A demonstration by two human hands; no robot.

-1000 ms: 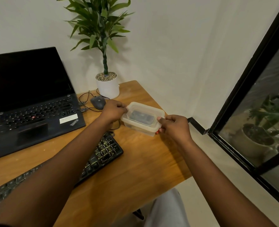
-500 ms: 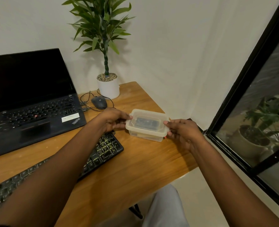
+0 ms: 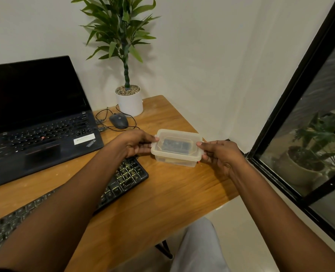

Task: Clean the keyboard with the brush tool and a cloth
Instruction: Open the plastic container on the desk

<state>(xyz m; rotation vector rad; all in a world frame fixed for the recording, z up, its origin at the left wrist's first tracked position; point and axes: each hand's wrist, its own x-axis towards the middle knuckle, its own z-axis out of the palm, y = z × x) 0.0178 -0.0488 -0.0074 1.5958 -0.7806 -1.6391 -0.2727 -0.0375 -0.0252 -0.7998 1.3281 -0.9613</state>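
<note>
A clear plastic box with a lid (image 3: 177, 147) stands on the wooden desk (image 3: 162, 193) near its right edge. Something dark shows through the lid, too blurred to name. My left hand (image 3: 133, 142) grips the box's left end at the lid tab. At the right end, my right hand (image 3: 219, 156) pinches the lid's rim. The black keyboard (image 3: 123, 179) lies just left of the box, partly hidden under my left forearm. No brush or cloth shows in the open.
An open black laptop (image 3: 41, 122) stands at the back left. A dark mouse (image 3: 118, 120) with its cable and a white potted plant (image 3: 130, 101) sit behind the box. The desk's right edge drops to the floor beside a black-framed window (image 3: 300, 114).
Both hands have brought the box down from a tilted, lifted hold onto the desk, a little nearer to me. The grips have stayed on its two ends.
</note>
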